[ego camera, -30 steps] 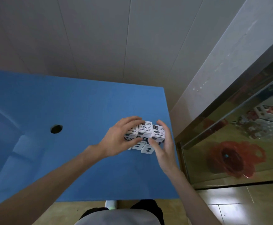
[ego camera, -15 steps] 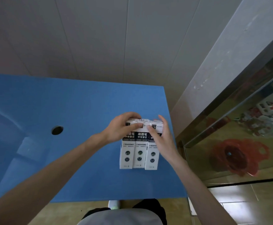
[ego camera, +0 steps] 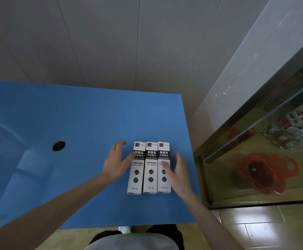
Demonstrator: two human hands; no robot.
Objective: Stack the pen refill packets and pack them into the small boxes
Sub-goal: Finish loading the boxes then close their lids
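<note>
Three pen refill boxes (ego camera: 150,167) lie flat, side by side and touching, on the blue tabletop (ego camera: 75,114), toward its 3 o'clock edge. Their long axes run 12 to 6, away from the person.

Left hand (ego camera: 115,162) sits at the row's 9 o'clock, fingers spread and relaxed, thumb tip at or just off the leftmost box. It grips nothing.

Right hand (ego camera: 176,169) at 3 o'clock, fingers straight, fingertips over the rightmost box (contact unclear, blurred). It holds nothing. The hands flank the row about equally near.

Boxes: slim rectangular cartons, smooth white card, black band, printed characters, round "0.5" mark. Tabletop matte, with a round dark hole (ego camera: 59,145) at 9 o'clock, well apart.

Judgement: squeezing inward from both sides would gather the row.
</note>
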